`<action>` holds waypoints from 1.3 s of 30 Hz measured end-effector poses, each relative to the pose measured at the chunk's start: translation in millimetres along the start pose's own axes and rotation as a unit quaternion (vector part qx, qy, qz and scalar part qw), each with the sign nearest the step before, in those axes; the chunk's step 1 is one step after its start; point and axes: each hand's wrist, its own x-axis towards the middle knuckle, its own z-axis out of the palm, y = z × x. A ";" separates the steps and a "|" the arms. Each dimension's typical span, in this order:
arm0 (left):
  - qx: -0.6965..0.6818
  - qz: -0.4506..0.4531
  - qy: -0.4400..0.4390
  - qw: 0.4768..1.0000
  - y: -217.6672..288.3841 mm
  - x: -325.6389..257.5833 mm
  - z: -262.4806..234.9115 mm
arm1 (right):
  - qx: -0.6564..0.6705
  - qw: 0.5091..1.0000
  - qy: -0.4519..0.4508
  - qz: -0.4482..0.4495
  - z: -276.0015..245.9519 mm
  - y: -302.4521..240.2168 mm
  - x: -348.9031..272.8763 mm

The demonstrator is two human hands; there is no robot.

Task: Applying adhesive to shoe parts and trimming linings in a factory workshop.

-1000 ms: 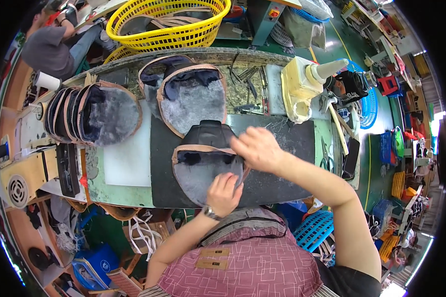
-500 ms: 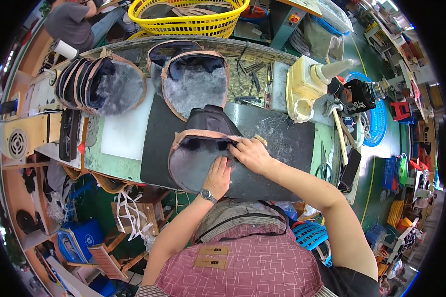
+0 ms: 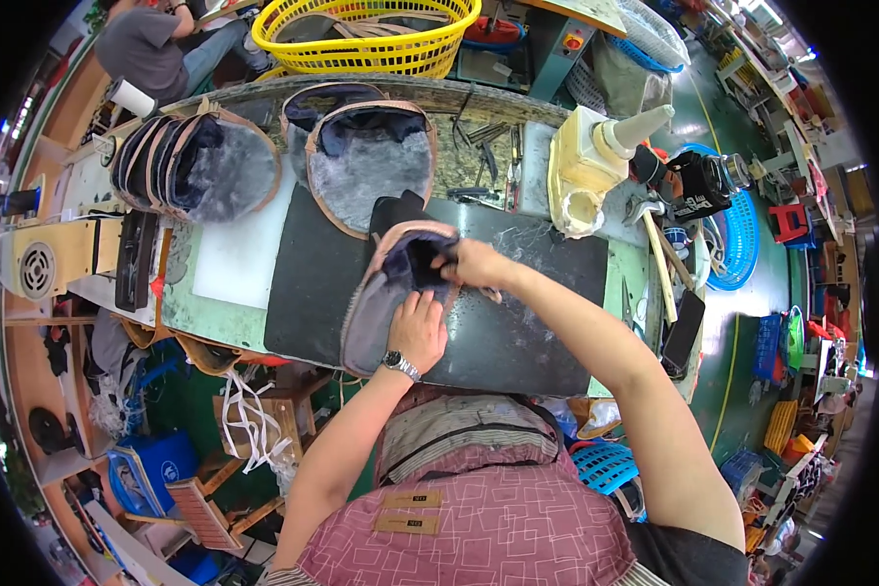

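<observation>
A fur-lined slipper (image 3: 365,327) with a dark upper and a tan-edged opening lies slightly turned on the black work mat (image 3: 527,342). My left hand (image 3: 419,335), with a watch on its wrist, rests with fingers stretched out on the grey insole near the opening. At the upper's right edge, my right hand (image 3: 477,266) is closed, its fingers curled around the rim and partly inside the opening. Just behind lie two more slippers (image 3: 373,178) with grey fluffy insoles, one overlapping the other.
Several nested slippers (image 3: 230,176) stand at the left beside a white board (image 3: 234,264). A glue container (image 3: 588,156), hammer (image 3: 654,230) and phone (image 3: 685,332) are at the right. Hand tools lie on the far side. Beyond sits a yellow basket (image 3: 371,49); a seated person (image 3: 151,49) is far left.
The slipper has been turned and tilted, its toe swinging to the left. My right hand has shifted up slightly along the rim; my left hand has slid a little left.
</observation>
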 end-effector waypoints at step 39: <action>-0.189 -0.202 0.080 0.958 -4.4 63.8 24.8 | 0.112 0.953 0.230 -0.159 49.8 30.4 -75.8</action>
